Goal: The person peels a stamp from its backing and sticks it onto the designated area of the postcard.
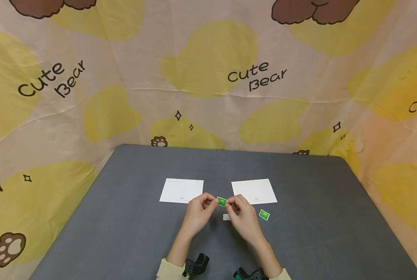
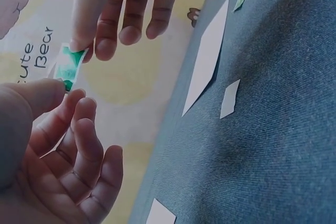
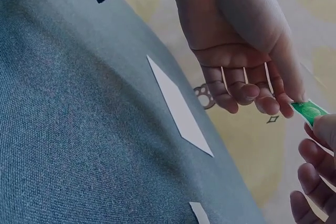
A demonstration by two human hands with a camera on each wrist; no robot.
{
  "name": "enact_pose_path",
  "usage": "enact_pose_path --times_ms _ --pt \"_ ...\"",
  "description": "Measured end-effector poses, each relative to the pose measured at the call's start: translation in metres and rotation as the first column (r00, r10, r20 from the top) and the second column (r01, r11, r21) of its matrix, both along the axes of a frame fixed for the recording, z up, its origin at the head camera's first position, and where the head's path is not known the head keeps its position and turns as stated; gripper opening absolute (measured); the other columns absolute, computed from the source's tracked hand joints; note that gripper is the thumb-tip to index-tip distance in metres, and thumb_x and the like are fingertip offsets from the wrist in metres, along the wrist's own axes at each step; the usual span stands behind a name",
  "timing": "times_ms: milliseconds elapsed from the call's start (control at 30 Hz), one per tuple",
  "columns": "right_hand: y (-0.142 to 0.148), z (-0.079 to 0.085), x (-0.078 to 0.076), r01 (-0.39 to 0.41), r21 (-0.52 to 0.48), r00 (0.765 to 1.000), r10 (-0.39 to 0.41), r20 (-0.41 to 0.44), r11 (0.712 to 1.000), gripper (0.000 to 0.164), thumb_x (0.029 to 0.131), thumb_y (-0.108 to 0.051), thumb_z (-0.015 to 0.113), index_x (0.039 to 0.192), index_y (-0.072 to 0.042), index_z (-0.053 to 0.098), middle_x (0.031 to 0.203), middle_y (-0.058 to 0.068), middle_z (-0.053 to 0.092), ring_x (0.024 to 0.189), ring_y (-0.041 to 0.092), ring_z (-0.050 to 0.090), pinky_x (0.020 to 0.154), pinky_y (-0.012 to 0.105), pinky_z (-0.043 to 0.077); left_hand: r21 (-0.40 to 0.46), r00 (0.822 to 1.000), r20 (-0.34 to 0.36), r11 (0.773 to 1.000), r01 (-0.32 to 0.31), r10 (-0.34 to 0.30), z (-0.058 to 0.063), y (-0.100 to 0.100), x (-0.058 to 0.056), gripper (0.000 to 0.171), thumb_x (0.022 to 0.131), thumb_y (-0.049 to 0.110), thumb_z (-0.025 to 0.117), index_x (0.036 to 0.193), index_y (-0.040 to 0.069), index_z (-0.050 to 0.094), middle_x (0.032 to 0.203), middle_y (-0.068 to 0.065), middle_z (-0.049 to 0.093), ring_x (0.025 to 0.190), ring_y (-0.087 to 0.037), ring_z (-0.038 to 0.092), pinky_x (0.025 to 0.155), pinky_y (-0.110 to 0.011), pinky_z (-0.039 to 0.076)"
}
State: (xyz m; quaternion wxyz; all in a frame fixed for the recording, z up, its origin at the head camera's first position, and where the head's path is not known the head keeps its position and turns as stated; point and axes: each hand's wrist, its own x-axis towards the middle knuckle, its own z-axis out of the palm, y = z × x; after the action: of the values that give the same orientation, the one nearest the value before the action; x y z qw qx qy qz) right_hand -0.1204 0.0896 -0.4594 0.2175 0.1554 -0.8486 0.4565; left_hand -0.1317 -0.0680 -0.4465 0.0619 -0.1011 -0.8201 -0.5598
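The printed cloth (image 1: 208,58) is hanging behind the held sticker (image 1: 222,201), which is serving as reference for all positions. The dark grey table (image 1: 135,241) is extending beneath the held sticker, apart from it. The left hand (image 1: 198,210) is pinching the sticker's left end between thumb and fingertip; the right hand (image 1: 245,221) is pinching its right end likewise. Both grips are closing on this one piece.

The left card (image 1: 180,190) and right card (image 1: 255,190), both white, are lying beyond the held sticker, one to each side.

The held sticker, green with a white border, is spanning the gap between the hands. Its long axis is running roughly crosswise, from one pinch to the other, and neither hand is lying clearly nearer. By judgement, the coming move is depending on this crosswise span and on which end is being released first.

The loose sticker (image 1: 264,214), also green, is lying to the right and nearer the person. The white slip (image 1: 226,217) is lying on the person's side, partly hidden in the head view.
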Motion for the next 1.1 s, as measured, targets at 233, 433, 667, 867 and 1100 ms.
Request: enact_pose_path --times_ms 233,433,667,867,1100 --pt "-0.0006 -0.0004 0.0014 -0.006 0.009 0.999 0.005 0.034 1.000 0.017 0.076 0.003 0.069 0.078 -0.012 0.061 0.074 -0.011 0.051 0.066 0.003 0.049 0.061 0.022 0.048 -0.009 1.000 -0.006 1.000 -0.021 0.020 0.0013 -0.0012 -0.0010 0.004 0.084 0.011 0.064 0.082 0.009 0.067 0.069 0.001 0.061 0.053 -0.005 0.049 0.046 -0.020 0.040" --pt "-0.0005 -0.0031 0.0016 -0.032 0.037 0.999 0.030 0.043 0.999 0.014 0.077 0.001 0.067 0.079 -0.011 0.060 0.074 -0.011 0.050 0.066 0.003 0.048 0.062 0.022 0.048 -0.013 1.000 -0.011 1.000 -0.017 0.017 0.0017 -0.0022 -0.0005 0.004 0.084 0.011 0.064 0.081 0.010 0.068 0.068 0.002 0.061 0.053 -0.005 0.049 0.046 -0.020 0.041" --pt "-0.0016 -0.0022 0.0019 -0.004 0.013 0.999 0.003 0.045 1.000 0.017 0.078 0.002 0.067 0.079 -0.014 0.061 0.075 -0.012 0.050 0.067 0.002 0.048 0.062 0.022 0.047 -0.018 1.000 -0.010 1.000 -0.020 0.019 0.0008 -0.0028 0.0000 0.004 0.083 0.010 0.065 0.079 0.010 0.067 0.066 0.002 0.060 0.052 -0.005 0.048 0.045 -0.020 0.040" --pt "-0.0019 -0.0012 0.0018 0.022 0.014 0.998 -0.022 0.062 1.000 0.015 0.080 0.000 0.066 0.079 -0.014 0.062 0.075 -0.012 0.051 0.067 0.002 0.048 0.062 0.021 0.046 -0.017 1.000 0.002 1.000 -0.015 0.015 0.0001 -0.0024 0.0010 0.005 0.083 0.009 0.065 0.079 0.010 0.067 0.066 0.002 0.059 0.053 -0.005 0.048 0.046 -0.020 0.040" --pt "-0.0014 -0.0017 -0.0006 0.042 -0.005 0.998 -0.042 0.036 0.999 0.014 0.080 0.001 0.065 0.079 -0.013 0.062 0.074 -0.010 0.051 0.067 0.003 0.048 0.061 0.021 0.045 -0.021 1.000 0.001 1.000 0.001 -0.001 -0.0012 -0.0012 0.0010 0.006 0.082 0.007 0.064 0.077 0.010 0.066 0.065 0.002 0.059 0.053 -0.003 0.047 0.047 -0.019 0.040"
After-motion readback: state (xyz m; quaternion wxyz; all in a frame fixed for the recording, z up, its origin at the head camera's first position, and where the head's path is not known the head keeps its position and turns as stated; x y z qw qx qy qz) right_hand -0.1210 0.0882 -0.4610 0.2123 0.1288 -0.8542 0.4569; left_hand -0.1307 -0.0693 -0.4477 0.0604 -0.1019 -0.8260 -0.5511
